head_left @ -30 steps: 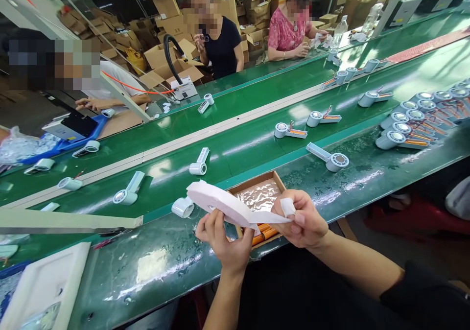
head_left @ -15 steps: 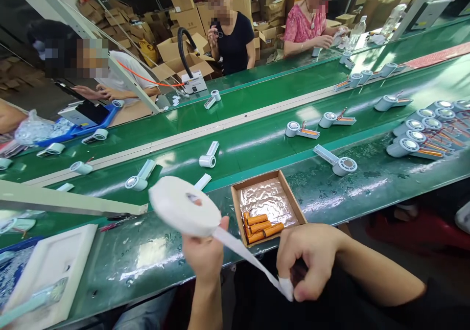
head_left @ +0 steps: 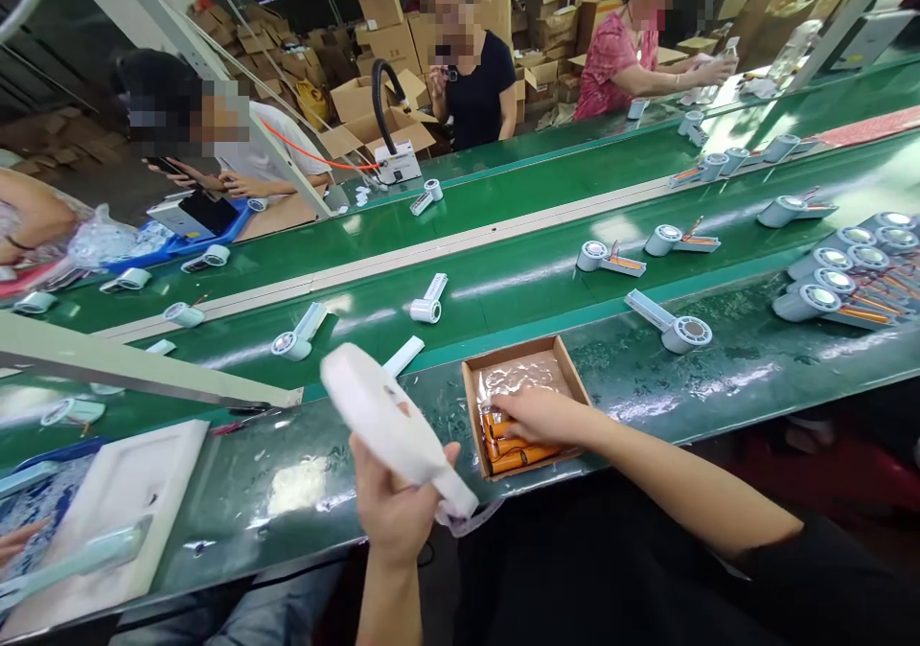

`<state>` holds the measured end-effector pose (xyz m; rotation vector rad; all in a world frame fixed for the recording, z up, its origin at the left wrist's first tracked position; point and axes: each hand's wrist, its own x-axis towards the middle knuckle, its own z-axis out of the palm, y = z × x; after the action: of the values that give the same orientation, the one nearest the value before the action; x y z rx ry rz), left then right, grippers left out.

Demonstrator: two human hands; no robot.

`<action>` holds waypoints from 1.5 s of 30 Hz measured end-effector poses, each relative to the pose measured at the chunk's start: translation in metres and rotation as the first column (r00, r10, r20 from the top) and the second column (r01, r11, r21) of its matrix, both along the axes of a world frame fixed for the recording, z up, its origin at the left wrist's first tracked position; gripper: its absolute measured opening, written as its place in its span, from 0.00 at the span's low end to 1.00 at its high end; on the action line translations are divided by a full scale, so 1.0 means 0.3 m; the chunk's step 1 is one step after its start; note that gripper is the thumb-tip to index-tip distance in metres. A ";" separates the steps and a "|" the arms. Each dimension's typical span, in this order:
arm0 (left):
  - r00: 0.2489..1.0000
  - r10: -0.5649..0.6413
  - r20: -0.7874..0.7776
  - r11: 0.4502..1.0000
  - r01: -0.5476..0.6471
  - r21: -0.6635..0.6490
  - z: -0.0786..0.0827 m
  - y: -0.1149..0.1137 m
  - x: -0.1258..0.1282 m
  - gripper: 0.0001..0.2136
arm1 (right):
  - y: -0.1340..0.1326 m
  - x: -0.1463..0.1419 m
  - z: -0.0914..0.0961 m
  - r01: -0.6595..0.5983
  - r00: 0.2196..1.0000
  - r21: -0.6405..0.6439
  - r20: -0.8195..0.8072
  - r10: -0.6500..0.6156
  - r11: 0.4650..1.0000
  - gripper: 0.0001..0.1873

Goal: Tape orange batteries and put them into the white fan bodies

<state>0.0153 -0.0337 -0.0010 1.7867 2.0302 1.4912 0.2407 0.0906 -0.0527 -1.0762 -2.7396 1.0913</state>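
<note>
My left hand grips a large roll of white tape, tilted above the bench edge. A short loose end of the tape, with a thin see-through film beside it, hangs at the roll's lower right. My right hand is down inside a shallow cardboard box, its fingers bent around one of the upper orange battery cells and partly hiding it. Several more orange battery cells lie in the near part of the box, over a shiny clear plastic lining.
A grey-blue handheld fan body lies right of the box, with several more grouped farther right. Others sit on the green conveyor belt. A metal beam and white foam tray stand left. Co-workers sit opposite.
My right hand has let go of the tape's end and moved up into the box among the battery cells. My left hand has tipped the roll more upright.
</note>
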 end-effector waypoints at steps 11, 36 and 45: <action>0.636 -0.413 -0.652 0.901 0.392 -0.188 -0.013 0.066 -0.016 0.22 | 0.026 0.268 0.261 0.263 0.563 -0.452 -0.646 -0.516 0.852 0.19; 0.330 -0.564 -0.757 0.777 0.523 -0.351 0.039 0.155 0.142 0.23 | -0.058 0.145 0.111 0.274 -0.234 -0.828 -0.550 -0.802 0.489 0.26; 0.458 -0.692 -0.558 0.722 0.421 -0.549 -0.013 0.306 0.129 0.31 | 0.279 0.532 0.285 0.660 -0.415 -0.540 -0.841 -0.346 0.523 0.32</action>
<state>0.0539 0.0580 -0.0048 2.7700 1.3982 0.1625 0.4003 0.1744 0.0327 -0.7580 -0.7201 0.6893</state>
